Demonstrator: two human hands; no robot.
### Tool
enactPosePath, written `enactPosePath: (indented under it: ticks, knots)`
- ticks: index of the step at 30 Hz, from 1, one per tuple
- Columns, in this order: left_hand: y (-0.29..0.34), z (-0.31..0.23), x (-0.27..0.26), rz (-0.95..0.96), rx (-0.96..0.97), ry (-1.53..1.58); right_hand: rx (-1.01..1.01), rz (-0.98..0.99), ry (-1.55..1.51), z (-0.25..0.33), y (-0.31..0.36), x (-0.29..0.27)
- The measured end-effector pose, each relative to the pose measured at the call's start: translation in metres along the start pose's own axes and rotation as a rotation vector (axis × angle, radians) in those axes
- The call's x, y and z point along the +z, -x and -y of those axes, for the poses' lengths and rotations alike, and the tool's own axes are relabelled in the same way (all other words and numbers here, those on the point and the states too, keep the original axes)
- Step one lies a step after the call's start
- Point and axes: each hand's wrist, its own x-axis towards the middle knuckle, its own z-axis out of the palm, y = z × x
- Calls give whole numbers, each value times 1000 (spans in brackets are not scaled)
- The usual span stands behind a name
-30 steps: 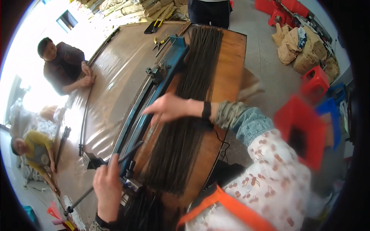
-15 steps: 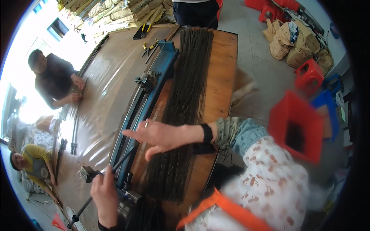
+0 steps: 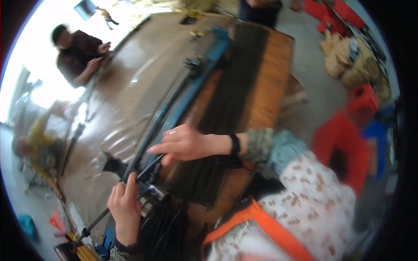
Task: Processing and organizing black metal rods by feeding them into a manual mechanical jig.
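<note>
A thin black rod (image 3: 99, 218) slants up from the lower left toward the blue metal rail jig (image 3: 185, 106). My left hand (image 3: 125, 205) is closed around its middle, beside the jig's near end. My right hand (image 3: 185, 142) reaches in from the right over the jig, thumb and forefinger closed at the rod's upper end; blur partly hides this contact. Under the right wrist and beyond lies a long bundle of thin dark strips (image 3: 237, 74) on the wooden tabletop (image 3: 272, 87). A clamp-like block (image 3: 193, 65) sits farther up the jig.
Clear plastic sheeting (image 3: 130, 98) covers the table's left part. Two people, one in dark clothes (image 3: 80, 54) and one in yellow (image 3: 41, 143), are along the far-left edge. Pliers (image 3: 197, 33) lie at the far end. A red bin (image 3: 333, 143) stands right, near brown sacks (image 3: 359, 65).
My right hand has gone from spread fingers to closing at the rod's upper end. My left hand has shifted slightly right and up with the rod. The head view has turned.
</note>
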Motion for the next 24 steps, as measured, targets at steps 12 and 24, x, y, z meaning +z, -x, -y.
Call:
enactPosePath:
  ticks: [12,24]
  knots:
    - [103,108,-105,-439,-371,-260,569,552,-418,-25,-62,57]
    - [211,70,-84,-294,-748,-136,7,552,-401,9,-102,147]
